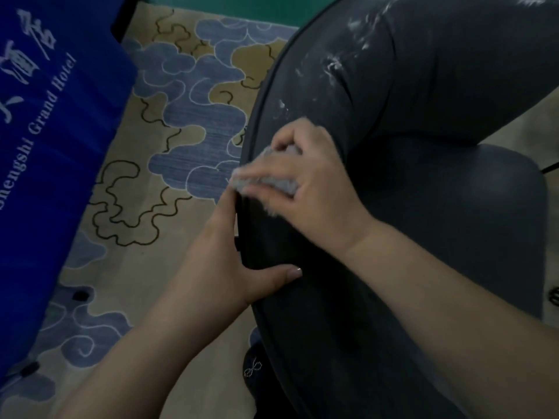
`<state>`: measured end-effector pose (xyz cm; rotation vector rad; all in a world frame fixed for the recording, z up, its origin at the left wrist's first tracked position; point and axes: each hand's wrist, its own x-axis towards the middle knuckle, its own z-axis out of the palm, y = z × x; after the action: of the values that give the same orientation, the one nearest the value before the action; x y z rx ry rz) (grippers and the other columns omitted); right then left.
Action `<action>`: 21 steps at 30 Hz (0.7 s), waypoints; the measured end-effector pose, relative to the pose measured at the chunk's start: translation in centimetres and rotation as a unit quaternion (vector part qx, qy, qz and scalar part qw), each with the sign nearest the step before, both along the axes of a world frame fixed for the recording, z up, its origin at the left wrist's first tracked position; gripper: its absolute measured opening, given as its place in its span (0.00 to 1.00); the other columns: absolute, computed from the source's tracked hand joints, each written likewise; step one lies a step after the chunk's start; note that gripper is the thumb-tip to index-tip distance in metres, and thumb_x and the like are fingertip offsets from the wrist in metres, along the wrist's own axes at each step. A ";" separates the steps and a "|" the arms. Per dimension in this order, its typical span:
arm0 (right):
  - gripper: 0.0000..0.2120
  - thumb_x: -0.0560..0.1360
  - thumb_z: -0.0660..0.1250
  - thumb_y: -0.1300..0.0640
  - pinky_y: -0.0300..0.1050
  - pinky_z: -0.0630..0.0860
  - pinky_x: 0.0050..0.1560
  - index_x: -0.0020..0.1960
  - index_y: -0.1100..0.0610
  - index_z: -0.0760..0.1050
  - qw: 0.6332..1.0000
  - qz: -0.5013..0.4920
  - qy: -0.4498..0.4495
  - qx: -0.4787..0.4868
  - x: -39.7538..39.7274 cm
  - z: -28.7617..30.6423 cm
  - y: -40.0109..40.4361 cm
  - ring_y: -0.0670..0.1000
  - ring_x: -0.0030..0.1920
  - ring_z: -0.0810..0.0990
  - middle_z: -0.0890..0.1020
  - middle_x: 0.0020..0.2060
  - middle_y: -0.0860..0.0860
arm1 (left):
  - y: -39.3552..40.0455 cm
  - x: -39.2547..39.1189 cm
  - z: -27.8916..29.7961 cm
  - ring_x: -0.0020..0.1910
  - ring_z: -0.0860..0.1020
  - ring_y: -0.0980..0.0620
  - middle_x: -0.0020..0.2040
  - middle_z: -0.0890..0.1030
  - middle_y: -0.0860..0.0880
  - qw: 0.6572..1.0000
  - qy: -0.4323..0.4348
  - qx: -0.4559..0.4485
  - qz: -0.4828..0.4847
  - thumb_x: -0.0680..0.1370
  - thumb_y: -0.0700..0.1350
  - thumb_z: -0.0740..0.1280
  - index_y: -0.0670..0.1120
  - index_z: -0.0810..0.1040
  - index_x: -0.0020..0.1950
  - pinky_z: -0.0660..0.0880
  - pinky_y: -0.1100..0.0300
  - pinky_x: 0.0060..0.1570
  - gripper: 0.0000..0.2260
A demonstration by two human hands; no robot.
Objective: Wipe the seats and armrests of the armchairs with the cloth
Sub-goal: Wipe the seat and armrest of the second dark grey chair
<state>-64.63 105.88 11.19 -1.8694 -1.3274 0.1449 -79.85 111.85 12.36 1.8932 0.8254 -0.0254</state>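
Big dark armchair (423,207) fills the right of the view, its curved armrest (290,122) sweeping down toward us over a cloud-patterned carpet (169,140), with a blue cloth banner (45,116) off to the left. White smears (332,66) sit further up the upholstery, beyond where the wiping is happening now, so by my read there's plenty left to do.

Left hand (230,252) is spread and wrapped over the armrest's outer edge, thumb lying across the top, bracing the chair, nothing else in it. Right hand (302,182) is curled closed over the fluffy grey cloth (266,179), pressing it onto the armrest just above the left hand's fingertips.

The risk? The cloth is bunched small under the palm, only tufts peeking out at the fingers, so bare skin could drag on the surface and the stroke could skip patches. It's also right at the rim, so a push outward could slide it off the edge.
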 end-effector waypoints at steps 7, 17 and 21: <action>0.14 0.69 0.73 0.49 0.44 0.69 0.57 0.54 0.50 0.83 0.997 -0.069 0.025 0.002 1.4 -0.6 -0.9 0.55 0.52 0.71 0.70 0.48 0.52 | 0.4 0.8 0.6 0.60 0.74 0.66 0.66 0.69 0.67 1.000 0.009 -0.011 0.012 0.59 0.56 0.79 0.60 0.49 0.78 0.76 0.65 0.56 0.56; 0.11 0.71 0.73 0.53 0.49 0.70 0.59 0.53 0.51 0.83 0.992 -0.125 0.025 0.020 5.8 -0.9 1.7 0.56 0.53 0.72 0.71 0.49 0.55 | 2.1 3.4 0.5 0.55 0.68 0.78 0.56 0.62 0.77 0.999 0.010 0.022 0.023 0.61 0.58 0.79 0.62 0.47 0.77 0.66 0.81 0.47 0.54; 0.14 0.71 0.72 0.51 0.53 0.74 0.55 0.56 0.48 0.80 0.987 -0.117 0.110 0.028 2.7 -2.1 -2.8 0.55 0.52 0.74 0.70 0.50 0.51 | 3.2 4.7 0.5 0.57 0.65 0.81 0.58 0.66 0.77 0.999 -0.018 0.033 0.010 0.61 0.56 0.79 0.63 0.53 0.77 0.65 0.83 0.49 0.51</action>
<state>-61.97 103.12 9.07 -1.8857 -0.9470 0.1825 -75.11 115.01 12.84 1.9419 0.8293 0.0498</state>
